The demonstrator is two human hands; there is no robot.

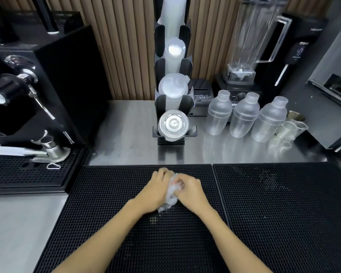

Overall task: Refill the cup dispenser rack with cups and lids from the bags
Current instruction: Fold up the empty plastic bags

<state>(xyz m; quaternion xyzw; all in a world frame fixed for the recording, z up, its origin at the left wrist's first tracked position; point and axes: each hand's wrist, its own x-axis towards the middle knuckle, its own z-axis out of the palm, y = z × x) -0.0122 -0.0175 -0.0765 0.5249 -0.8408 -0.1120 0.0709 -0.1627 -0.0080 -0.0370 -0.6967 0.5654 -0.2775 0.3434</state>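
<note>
A tall black cup dispenser rack [189, 99] stands at the back centre of the steel counter. Its tiers hold stacks of clear cups [172, 22], frosted lids [173, 86] and, in the lowest slot, ridged clear lids [173, 124]. On the black bar mat below it, my left hand [156, 191] and my right hand [191, 189] are pressed together around a crumpled clear plastic bag [170, 195]. Both hands grip the bag, which is scrunched into a small wad between them.
An espresso machine [28, 85] with a drip tray fills the left. Three frosted shaker bottles [242, 115], small glasses [289, 133], a blender [250, 40] and a dark machine [327, 85] stand at the right. Two black perforated mats [283, 213] cover the front of the counter.
</note>
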